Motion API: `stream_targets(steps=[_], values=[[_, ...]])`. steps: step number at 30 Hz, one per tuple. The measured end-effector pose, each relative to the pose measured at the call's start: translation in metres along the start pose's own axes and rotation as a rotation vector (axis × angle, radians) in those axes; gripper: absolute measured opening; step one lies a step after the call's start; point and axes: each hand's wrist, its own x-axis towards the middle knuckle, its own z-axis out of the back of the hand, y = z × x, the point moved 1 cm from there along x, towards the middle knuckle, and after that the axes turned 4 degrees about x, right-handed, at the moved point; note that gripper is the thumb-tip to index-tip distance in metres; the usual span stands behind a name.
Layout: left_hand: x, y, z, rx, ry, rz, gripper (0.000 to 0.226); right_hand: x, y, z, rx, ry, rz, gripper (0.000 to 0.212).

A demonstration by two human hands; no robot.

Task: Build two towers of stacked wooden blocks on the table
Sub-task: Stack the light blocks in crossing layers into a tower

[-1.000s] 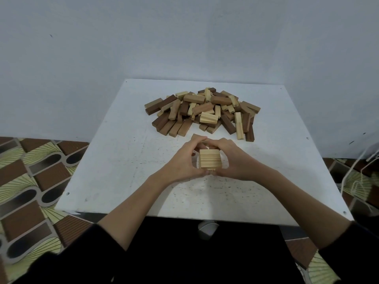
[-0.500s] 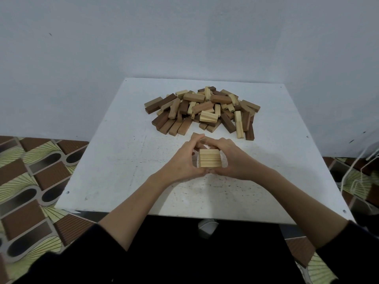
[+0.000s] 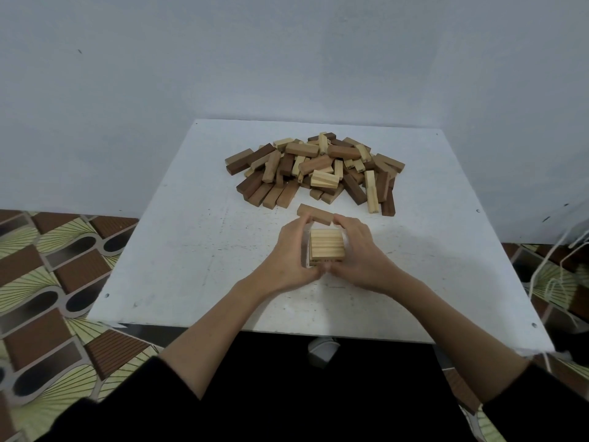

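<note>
Blocks in a short pale stack (image 3: 327,247) sit mid-counter (image 3: 178,250), toward its near edge, both hands clamped round them: left hand (image 3: 288,256), right hand (image 3: 357,253). Squeezing the sides flush seems wise before fetching more from the pile (image 3: 315,170) near the far edge.

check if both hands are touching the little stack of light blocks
Touching. The head view shows the left hand pressed against the stack on its left side and the right hand against its right side, with no gap.

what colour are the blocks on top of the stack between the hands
Pale, light wood with visible grain lines on the top blocks, seen in the head view.
</note>
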Motion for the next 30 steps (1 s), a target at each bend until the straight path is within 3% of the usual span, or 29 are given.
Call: stream_targets(steps=[4,15,30], values=[[-0.008,0.006,-0.012,0.230,0.020,0.059,0.097,-0.010,-0.006,-0.017,-0.024,-0.110,-0.037,0.089],[-0.010,0.010,-0.020,0.494,0.036,0.075,0.097,-0.011,-0.012,-0.027,-0.204,-0.122,-0.050,0.101],[-0.010,0.011,-0.021,0.550,0.062,0.070,0.095,-0.009,-0.015,-0.030,-0.244,-0.096,-0.045,0.086]])
